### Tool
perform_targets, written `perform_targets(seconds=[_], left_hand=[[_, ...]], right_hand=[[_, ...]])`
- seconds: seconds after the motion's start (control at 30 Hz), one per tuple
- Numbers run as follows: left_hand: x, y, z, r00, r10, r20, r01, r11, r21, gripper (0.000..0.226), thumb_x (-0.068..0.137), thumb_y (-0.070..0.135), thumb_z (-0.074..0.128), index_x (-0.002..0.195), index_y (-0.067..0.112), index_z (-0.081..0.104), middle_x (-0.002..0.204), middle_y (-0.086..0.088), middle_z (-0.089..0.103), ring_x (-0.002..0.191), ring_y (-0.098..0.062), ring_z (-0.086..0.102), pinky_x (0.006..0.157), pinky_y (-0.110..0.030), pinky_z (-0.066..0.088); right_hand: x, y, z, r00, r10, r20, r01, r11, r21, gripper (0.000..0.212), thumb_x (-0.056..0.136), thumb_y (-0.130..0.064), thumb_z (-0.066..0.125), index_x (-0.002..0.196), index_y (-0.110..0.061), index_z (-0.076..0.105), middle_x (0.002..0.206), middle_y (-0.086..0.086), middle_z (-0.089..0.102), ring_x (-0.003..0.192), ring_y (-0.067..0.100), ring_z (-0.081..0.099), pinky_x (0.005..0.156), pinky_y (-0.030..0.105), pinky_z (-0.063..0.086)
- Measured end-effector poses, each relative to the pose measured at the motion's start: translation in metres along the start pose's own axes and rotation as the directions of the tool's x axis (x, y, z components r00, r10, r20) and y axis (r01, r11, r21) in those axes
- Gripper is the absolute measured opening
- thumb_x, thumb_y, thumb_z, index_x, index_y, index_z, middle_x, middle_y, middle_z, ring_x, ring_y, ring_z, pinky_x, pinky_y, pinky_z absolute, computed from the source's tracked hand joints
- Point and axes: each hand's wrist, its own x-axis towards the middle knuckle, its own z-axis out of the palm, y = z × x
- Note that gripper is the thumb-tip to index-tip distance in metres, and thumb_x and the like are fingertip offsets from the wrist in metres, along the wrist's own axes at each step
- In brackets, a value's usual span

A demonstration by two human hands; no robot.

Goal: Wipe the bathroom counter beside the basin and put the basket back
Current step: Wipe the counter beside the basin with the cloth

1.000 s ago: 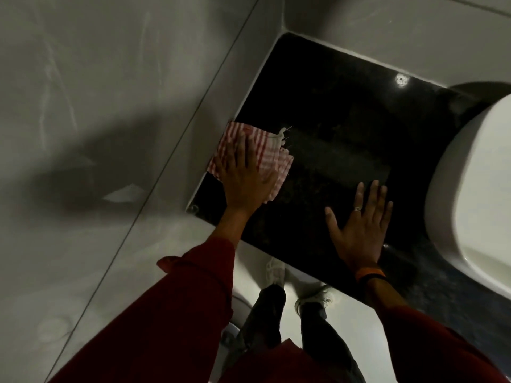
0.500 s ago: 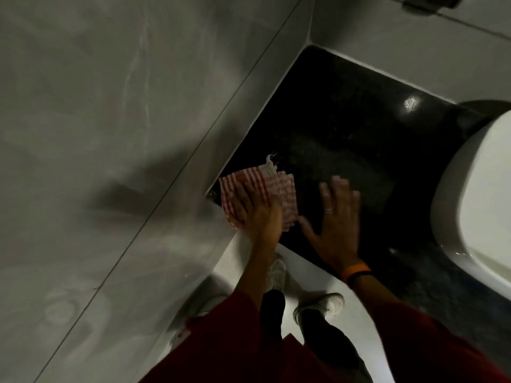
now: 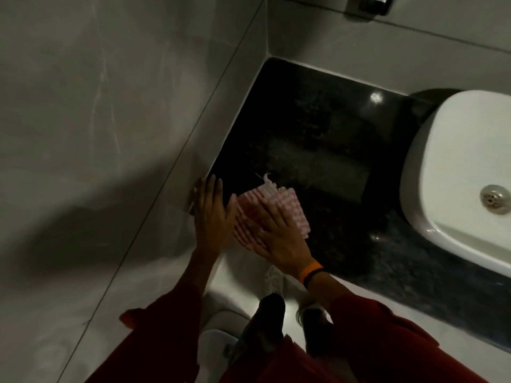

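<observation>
Black granite counter (image 3: 318, 128), near-left corner: both flat, open hands, left hand (image 3: 213, 217) and right hand (image 3: 279, 239), press a red-checked cloth (image 3: 279, 205).

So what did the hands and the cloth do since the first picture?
The cloth slid from the wall side toward the counter's front edge. The left hand came off it and lies beside it; the right hand moved over and now presses it. The basin stayed put, and there is no basket in view.

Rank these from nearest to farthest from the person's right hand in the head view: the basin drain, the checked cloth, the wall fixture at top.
1. Checked cloth: under the right hand.
2. Basin drain: far right.
3. Wall fixture: top edge.
</observation>
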Motion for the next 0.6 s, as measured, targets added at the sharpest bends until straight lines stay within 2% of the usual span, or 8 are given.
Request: perform_targets(seconds=[0.17,0.3,0.4,0.47,0.5,0.53,0.6], left_hand=[[-0.013,0.012,0.023,0.990,0.102,0.096,-0.099,0.994,-0.033,0.068,0.101,0.051,0.029,0.145,0.002,0.046,0.159,-0.017,0.038,0.152,-0.032,0.025,0.125,-0.053,0.019],[-0.025,0.031,0.039,0.967,0.216,0.137,-0.206,0.975,-0.084,0.067,0.102,0.052,0.029,0.146,0.003,0.046,0.160,-0.016,0.036,0.153,-0.032,0.023,0.125,-0.056,0.019],[-0.027,0.044,0.046,0.947,0.277,0.162,-0.258,0.958,-0.128,0.064,0.102,0.049,0.031,0.148,0.006,0.043,0.162,-0.013,0.033,0.155,-0.027,0.019,0.126,-0.054,0.015],[-0.024,0.052,0.048,0.942,0.300,0.149,-0.276,0.947,-0.164,0.062,0.102,0.047,0.031,0.147,0.006,0.043,0.161,-0.012,0.035,0.154,-0.026,0.020,0.126,-0.053,0.015],[-0.023,0.055,0.049,0.941,0.310,0.136,-0.284,0.941,-0.182,0.061,0.102,0.045,0.032,0.147,0.006,0.045,0.160,-0.012,0.037,0.154,-0.027,0.021,0.126,-0.053,0.016],[-0.021,0.059,0.049,0.939,0.322,0.120,-0.295,0.934,-0.201,0.059,0.102,0.043,0.033,0.145,0.005,0.046,0.159,-0.012,0.039,0.153,-0.027,0.023,0.126,-0.053,0.016],[-0.016,0.067,0.046,0.931,0.356,0.076,-0.329,0.912,-0.246,0.055,0.103,0.038,0.035,0.142,0.004,0.051,0.156,-0.013,0.044,0.151,-0.029,0.028,0.125,-0.052,0.018]], right_hand=[[-0.075,0.038,-0.011,0.996,0.074,0.045,-0.073,0.997,-0.014,0.065,0.102,-0.058,0.034,0.159,-0.032,0.017,0.170,0.005,0.011,0.157,0.029,0.009,0.125,0.054,0.015],[-0.125,0.044,-0.031,0.999,0.043,-0.026,-0.044,0.999,-0.029,0.050,0.097,-0.033,0.047,0.147,-0.024,0.049,0.157,0.009,0.042,0.146,0.033,0.037,0.119,0.051,0.024],[-0.132,0.032,-0.049,0.987,0.158,-0.037,-0.149,0.972,0.179,0.040,0.091,-0.014,0.064,0.131,-0.018,0.066,0.143,0.009,0.061,0.136,0.031,0.053,0.111,0.054,0.044],[-0.127,0.027,-0.066,0.950,0.308,0.057,-0.305,0.866,0.397,0.031,0.093,-0.011,0.065,0.124,-0.016,0.070,0.131,0.009,0.069,0.126,0.030,0.062,0.105,0.050,0.051],[-0.124,0.028,-0.076,0.922,0.368,0.121,-0.375,0.770,0.517,0.027,0.096,-0.011,0.061,0.120,-0.015,0.070,0.122,0.009,0.073,0.116,0.029,0.066,0.103,0.049,0.053],[-0.120,0.030,-0.085,0.892,0.412,0.187,-0.426,0.626,0.654,0.024,0.097,-0.009,0.059,0.117,-0.014,0.071,0.112,0.010,0.075,0.105,0.029,0.070,0.098,0.050,0.055],[-0.109,0.038,-0.105,0.850,0.435,0.296,-0.426,0.238,0.873,0.028,0.096,0.000,0.053,0.107,-0.015,0.073,0.099,0.010,0.075,0.092,0.030,0.072,0.089,0.050,0.059]])
